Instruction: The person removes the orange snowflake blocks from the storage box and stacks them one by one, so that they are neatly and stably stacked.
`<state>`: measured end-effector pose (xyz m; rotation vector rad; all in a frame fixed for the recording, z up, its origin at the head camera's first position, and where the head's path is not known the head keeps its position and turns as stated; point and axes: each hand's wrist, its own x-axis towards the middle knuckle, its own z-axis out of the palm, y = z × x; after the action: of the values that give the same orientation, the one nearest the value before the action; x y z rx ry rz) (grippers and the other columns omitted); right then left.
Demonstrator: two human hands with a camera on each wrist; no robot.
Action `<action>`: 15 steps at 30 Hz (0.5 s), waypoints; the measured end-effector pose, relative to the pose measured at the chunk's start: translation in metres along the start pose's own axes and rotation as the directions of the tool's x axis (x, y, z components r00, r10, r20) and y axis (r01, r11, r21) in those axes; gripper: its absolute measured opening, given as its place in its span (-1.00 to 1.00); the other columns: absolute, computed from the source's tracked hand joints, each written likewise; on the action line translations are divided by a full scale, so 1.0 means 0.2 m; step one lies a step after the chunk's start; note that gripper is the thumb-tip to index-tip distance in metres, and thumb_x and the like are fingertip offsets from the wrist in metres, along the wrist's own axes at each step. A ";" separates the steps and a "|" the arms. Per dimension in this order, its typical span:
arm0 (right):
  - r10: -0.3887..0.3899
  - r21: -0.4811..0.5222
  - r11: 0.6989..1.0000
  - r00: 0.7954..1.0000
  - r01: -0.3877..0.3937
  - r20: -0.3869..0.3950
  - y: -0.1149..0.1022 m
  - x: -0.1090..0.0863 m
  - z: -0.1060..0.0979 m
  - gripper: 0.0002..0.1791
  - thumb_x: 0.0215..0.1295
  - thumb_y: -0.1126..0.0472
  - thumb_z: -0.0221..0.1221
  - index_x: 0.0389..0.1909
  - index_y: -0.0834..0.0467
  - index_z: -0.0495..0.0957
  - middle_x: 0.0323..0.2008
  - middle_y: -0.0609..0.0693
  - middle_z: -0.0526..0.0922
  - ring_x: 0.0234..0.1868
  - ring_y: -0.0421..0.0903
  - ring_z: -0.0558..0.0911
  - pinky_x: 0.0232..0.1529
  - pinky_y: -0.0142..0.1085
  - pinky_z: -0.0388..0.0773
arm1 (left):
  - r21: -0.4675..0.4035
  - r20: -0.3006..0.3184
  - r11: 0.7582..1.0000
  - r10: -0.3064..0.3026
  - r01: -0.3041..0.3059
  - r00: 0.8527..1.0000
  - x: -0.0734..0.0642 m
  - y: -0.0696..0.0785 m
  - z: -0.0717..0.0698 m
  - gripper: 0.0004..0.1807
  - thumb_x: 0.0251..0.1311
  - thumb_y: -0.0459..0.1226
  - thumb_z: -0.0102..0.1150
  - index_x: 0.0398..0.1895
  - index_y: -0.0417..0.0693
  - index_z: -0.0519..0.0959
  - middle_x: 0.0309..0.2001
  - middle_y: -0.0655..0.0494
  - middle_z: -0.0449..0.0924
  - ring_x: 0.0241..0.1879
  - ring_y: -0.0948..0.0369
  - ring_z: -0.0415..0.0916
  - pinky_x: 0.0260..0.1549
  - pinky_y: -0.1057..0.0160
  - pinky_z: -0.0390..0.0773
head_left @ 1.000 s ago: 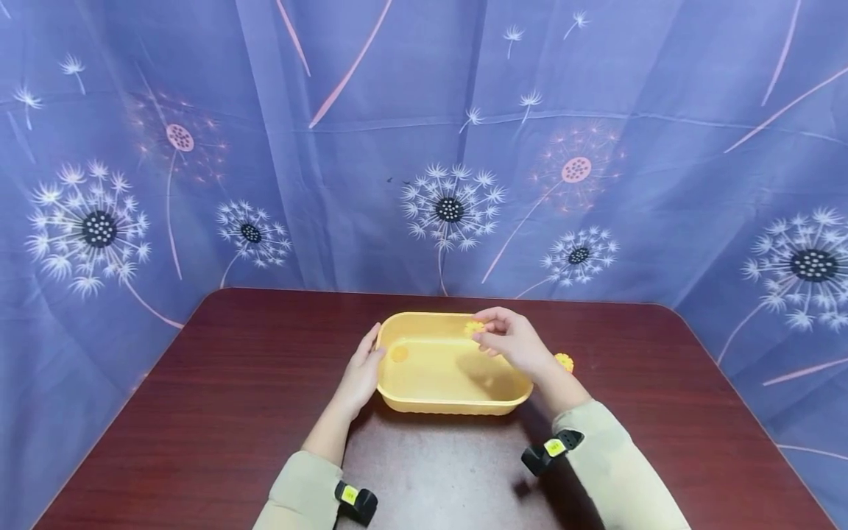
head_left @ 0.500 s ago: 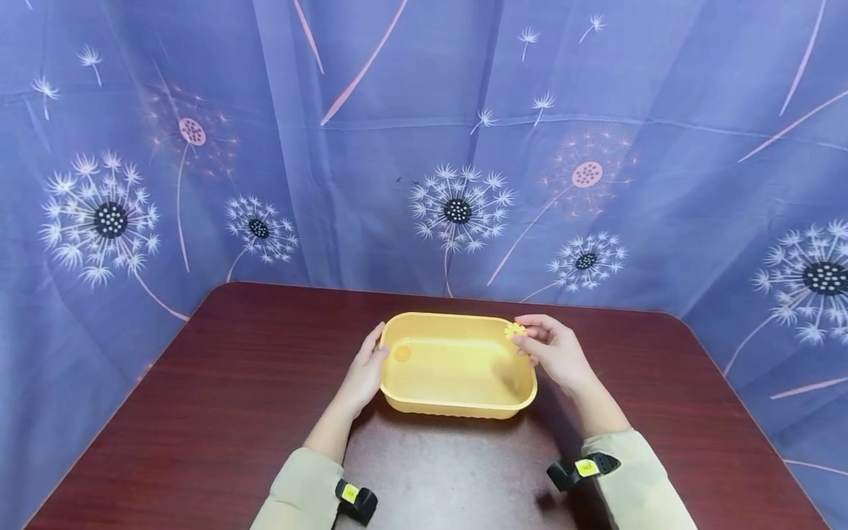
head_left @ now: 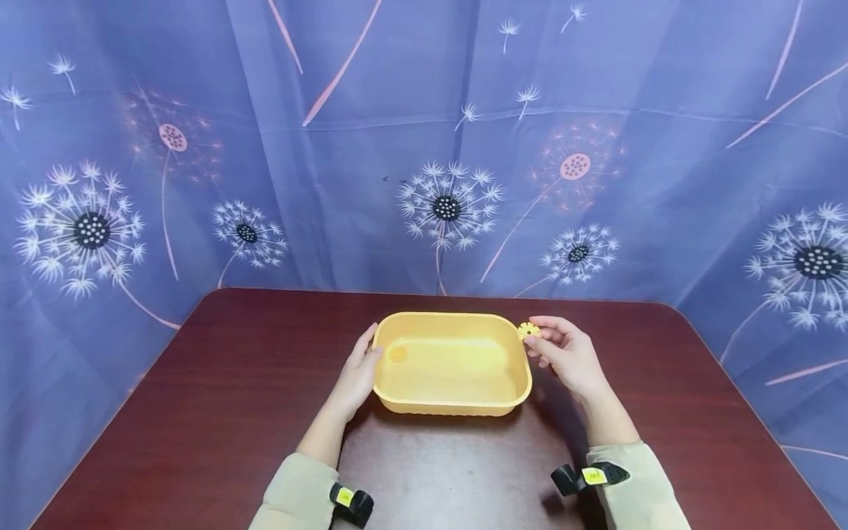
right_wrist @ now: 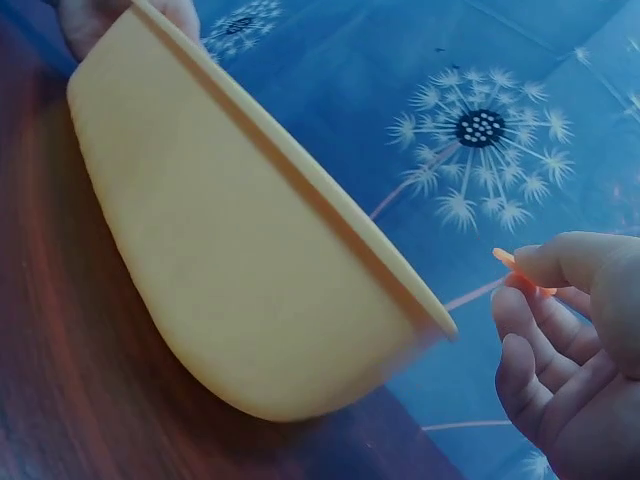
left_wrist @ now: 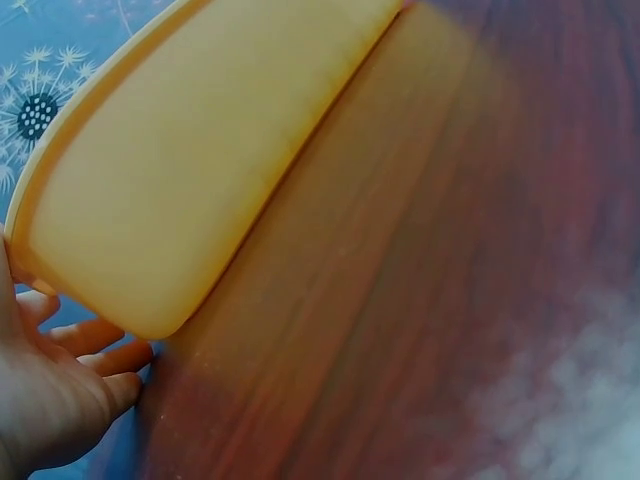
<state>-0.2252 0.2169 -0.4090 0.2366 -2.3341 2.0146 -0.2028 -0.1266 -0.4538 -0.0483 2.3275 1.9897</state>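
A yellow plastic tub (head_left: 453, 407) stands on the table, its open top facing up. At its left end my left hand (head_left: 358, 374) grips the wall, thumb at the rim and fingers along the outside; the left wrist view has those fingers behind the tub's end. Just off the right rim, my right hand (head_left: 575, 361) pinches a small notched yellow disc (head_left: 528, 331) between thumb and fingertips. In the right wrist view the disc (right_wrist: 507, 260) appears edge-on and orange, apart from the tub. A round orange spot (head_left: 397, 355) shows inside the tub's left end.
The dark red-brown wooden table (head_left: 232, 412) ends at the back against a blue curtain (head_left: 331, 184) printed with dandelions. Black straps with small units sit on both wrists, the right one (head_left: 589, 477) close above the table.
My right hand has carried the disc rightward from over the tub to outside its right rim. A second yellow disc, earlier visible beside the right forearm, no longer shows. The left hand stays on the tub.
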 end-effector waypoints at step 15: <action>0.097 0.080 0.993 0.987 -0.087 -0.126 0.10 0.01 -0.16 -0.69 0.22 0.33 0.22 -0.01 0.07 0.56 -0.45 -0.22 0.62 -0.52 -0.27 0.63 -0.52 -0.44 0.59 | -0.019 0.011 1.000 0.001 -0.001 1.000 0.01 0.00 0.00 -0.41 0.44 -0.23 -0.30 0.50 0.05 -0.07 0.47 -0.12 -0.02 0.34 -0.05 0.19 0.26 -0.09 0.28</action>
<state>-0.2326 0.2511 -0.4233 -0.0002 -2.2342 2.0916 -0.2042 -0.1270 -0.4531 -0.0366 2.3026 2.0071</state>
